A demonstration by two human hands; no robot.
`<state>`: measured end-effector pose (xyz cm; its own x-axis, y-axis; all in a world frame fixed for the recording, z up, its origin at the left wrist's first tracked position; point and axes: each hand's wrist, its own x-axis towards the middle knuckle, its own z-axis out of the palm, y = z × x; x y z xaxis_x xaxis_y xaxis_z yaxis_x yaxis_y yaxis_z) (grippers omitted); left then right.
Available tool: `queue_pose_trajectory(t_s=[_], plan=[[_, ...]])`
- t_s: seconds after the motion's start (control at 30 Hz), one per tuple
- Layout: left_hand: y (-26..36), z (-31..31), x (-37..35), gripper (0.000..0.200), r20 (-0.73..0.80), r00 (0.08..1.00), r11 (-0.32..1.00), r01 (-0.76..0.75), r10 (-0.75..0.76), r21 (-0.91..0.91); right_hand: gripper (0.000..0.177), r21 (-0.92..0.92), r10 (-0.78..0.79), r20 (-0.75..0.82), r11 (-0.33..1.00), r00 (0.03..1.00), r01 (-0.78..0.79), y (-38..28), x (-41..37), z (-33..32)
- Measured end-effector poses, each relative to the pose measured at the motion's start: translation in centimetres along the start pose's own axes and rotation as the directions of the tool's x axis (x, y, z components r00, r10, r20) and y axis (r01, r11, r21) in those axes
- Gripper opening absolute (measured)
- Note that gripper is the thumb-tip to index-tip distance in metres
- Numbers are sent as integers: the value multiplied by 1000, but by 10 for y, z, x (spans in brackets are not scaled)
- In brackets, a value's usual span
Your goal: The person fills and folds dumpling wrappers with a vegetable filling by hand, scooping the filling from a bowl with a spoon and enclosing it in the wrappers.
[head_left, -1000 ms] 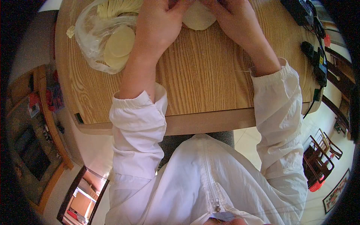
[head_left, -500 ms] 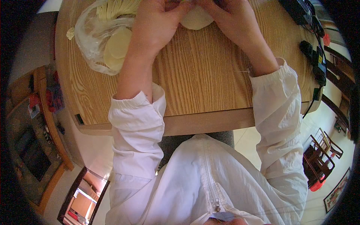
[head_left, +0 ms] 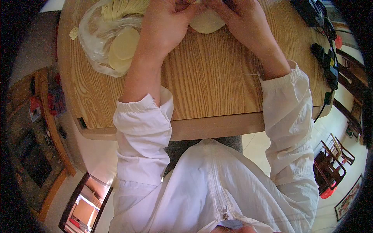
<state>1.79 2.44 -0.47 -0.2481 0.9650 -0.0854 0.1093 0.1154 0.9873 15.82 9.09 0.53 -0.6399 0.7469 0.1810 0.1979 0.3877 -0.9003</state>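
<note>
Between my two hands, at the top edge of the view, is a round, pale dumpling wrapper (head_left: 207,22). My left hand (head_left: 171,23) grips it from the left, fingers curled inward. From the other side my right hand (head_left: 243,19) has its thumb on the wrapper, close to the left thumb. The fingertips of both hands are partly cut off by the frame, and whatever lies in the wrapper is hidden. Left of my left forearm, a clear plastic bag (head_left: 93,48) holds several flat round wrappers (head_left: 123,46), with a bundle of pale noodles (head_left: 126,9) behind them.
A wood-grain table (head_left: 210,77) lies under my hands, its front edge near my lap. Black adapters and cables (head_left: 330,66) run along the right edge. A small pale scrap (head_left: 74,33) sits beside the bag. A dark wooden chair (head_left: 330,167) stands at the lower right.
Both hands have shifted very slightly, and the wrapper shows a little lower and further right between them. The bag and the things on the table look the same.
</note>
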Motion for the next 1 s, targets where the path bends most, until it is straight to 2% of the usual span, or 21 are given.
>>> queue_pose_trajectory(t_s=[0.13,0.23,0.33,0.43,0.53,0.63,0.73,0.83,0.93,1.0], plan=[[9,1,-2,12,-13,999,1000,30,-30,-1,9,6,-24,-65,1000,998,24,2,0,3],[25,0,-5,16,11,977,969,211,-214,126,9,-43,-57,-159,998,986,51,3,0,5],[27,1,-8,19,-15,982,982,190,-190,10,10,21,-76,-174,996,982,81,12,2,6],[15,3,-2,20,-92,989,980,100,-117,-173,11,-27,-12,-85,1000,996,10,3,1,0],[19,2,-5,20,-77,980,980,174,-182,-94,12,108,24,-68,994,997,-17,-2,-2,2],[14,0,-3,20,-32,985,977,167,-172,-133,12,106,62,-71,993,996,-55,-7,1,3],[14,-1,-3,20,-20,986,984,160,-163,-82,11,119,33,-63,993,997,-26,-3,1,3],[19,1,-4,20,-68,984,986,168,-167,-2,10,32,28,-49,999,998,-26,-3,1,2],[17,1,-4,17,-84,991,983,119,-108,143,10,18,35,-35,999,999,-35,-2,-1,0],[16,0,-3,15,-97,989,980,129,-115,153,10,-3,-33,-42,999,999,33,5,0,1]])
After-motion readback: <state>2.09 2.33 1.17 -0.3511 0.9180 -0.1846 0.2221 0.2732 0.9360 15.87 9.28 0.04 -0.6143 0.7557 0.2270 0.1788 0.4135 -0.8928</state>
